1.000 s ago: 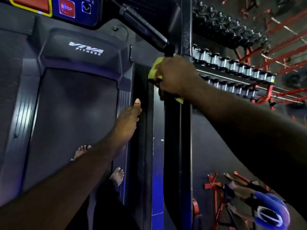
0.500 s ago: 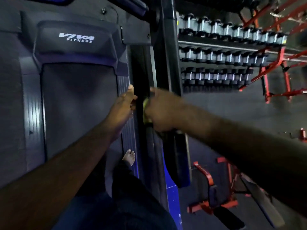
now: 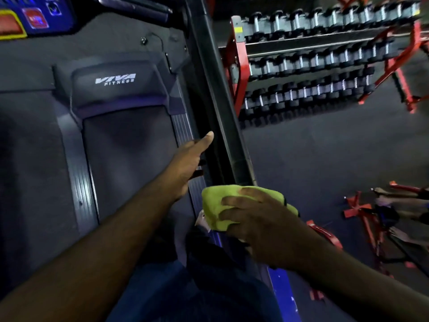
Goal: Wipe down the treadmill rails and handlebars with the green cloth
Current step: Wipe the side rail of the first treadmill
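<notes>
The treadmill's black right handrail (image 3: 220, 96) runs from the console down toward me. My right hand (image 3: 257, 219) grips the green cloth (image 3: 216, 205), wrapped over the near end of the rail. My left hand (image 3: 190, 161) reaches along the inner side of the rail, thumb stretched forward, fingers curled loosely beside the rail; whether they touch it is unclear. The grey belt (image 3: 127, 159) and the motor cover (image 3: 116, 89) marked VIVA FITNESS lie to the left.
A red rack of dumbbells (image 3: 313, 66) stands close on the right of the rail. Red benches and frames (image 3: 371, 217) sit on the dark floor at lower right. The console (image 3: 34, 17) with its red stop button is at top left. My legs stand on the treadmill deck.
My right hand has slid the cloth down the handrail toward me, from near the console end to the near end. The left hand stayed beside the rail.
</notes>
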A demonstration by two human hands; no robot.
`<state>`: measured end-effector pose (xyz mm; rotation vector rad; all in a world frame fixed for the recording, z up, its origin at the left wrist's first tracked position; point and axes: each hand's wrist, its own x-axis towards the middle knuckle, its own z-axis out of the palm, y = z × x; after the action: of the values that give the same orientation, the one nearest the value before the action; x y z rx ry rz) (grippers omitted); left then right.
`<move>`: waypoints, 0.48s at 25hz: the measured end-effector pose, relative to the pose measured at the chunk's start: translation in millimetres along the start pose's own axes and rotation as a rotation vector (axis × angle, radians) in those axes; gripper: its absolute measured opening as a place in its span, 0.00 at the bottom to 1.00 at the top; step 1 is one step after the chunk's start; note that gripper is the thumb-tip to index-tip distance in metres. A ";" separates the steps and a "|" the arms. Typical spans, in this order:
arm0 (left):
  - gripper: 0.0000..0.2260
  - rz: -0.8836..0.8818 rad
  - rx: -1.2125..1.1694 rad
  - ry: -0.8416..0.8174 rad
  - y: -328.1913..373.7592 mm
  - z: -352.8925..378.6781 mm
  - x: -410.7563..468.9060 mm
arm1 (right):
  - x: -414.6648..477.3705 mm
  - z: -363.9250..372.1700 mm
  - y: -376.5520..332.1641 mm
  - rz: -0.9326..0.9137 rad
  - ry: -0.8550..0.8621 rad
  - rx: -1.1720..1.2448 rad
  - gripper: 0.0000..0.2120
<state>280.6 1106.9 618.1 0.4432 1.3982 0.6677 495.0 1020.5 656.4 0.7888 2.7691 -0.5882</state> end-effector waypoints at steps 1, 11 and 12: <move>0.10 -0.013 -0.004 0.006 1.4 4.8 -2.1 | -14.5 5.6 -0.9 0.019 0.094 -0.013 0.14; 0.22 0.113 0.097 0.243 11.4 86.9 9.6 | -17.7 61.8 -19.7 0.727 0.794 0.559 0.19; 0.24 0.116 0.088 0.265 13.5 93.7 12.0 | -22.5 66.4 -31.0 0.854 0.855 0.791 0.19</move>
<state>371.2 1134.2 630.8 0.5221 1.6663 0.7828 502.7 957.6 613.2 2.7025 2.2473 -1.3677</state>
